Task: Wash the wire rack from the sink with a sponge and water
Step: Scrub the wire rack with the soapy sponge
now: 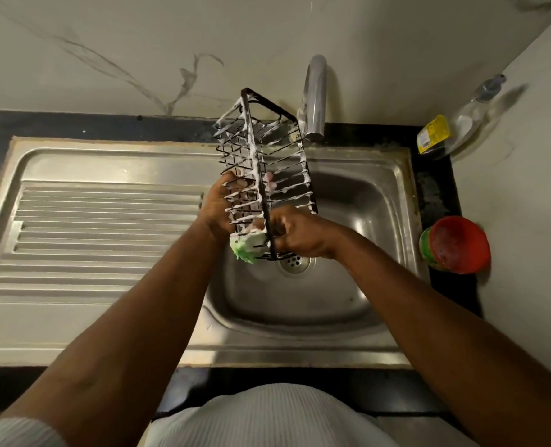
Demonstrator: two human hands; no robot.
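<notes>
Head camera looks steeply down, close over the sink (393, 175).

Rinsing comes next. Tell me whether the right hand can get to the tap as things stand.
Probably yes. The right hand grips the sponge at the lower end of the wire rack; the tap rises behind its upper right corner, and the sink space right of the rack looks free.

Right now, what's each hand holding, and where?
Left hand grips the soapy black wire rack by its lower side wires. Right hand pinches the foamy green sponge by its right end, against the rack's bottom end.
</notes>
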